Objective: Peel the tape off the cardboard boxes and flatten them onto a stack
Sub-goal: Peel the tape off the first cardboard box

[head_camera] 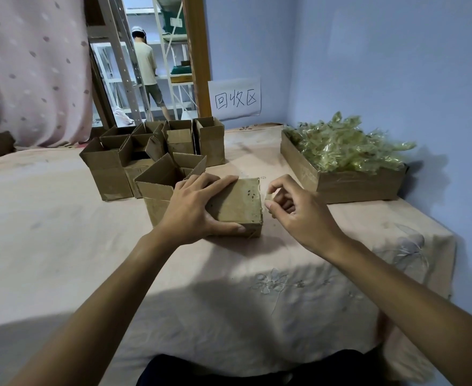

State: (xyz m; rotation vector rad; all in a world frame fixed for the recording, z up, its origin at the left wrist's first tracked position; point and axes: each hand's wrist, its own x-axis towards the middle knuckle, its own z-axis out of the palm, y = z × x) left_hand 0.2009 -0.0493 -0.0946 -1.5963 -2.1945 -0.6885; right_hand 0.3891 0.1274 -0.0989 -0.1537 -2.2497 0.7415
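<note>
Cardboard box (237,203) clasped under left hand (193,210) — right hand (298,211) just beside its edge, fingers curled, hold unclear.

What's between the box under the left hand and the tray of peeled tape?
In the head view, only the right hand, fingers curled beside the box, over bare tablecloth; the tray stands apart.

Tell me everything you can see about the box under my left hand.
The box is worn brown cardboard with dark spots on its top face. It lies on its side on the pink cloth, flaps open at its left end. The left hand holds it, fingers across the top, thumb on the near face. At its right edge the right hand seems to pinch a strip of tape.
</note>
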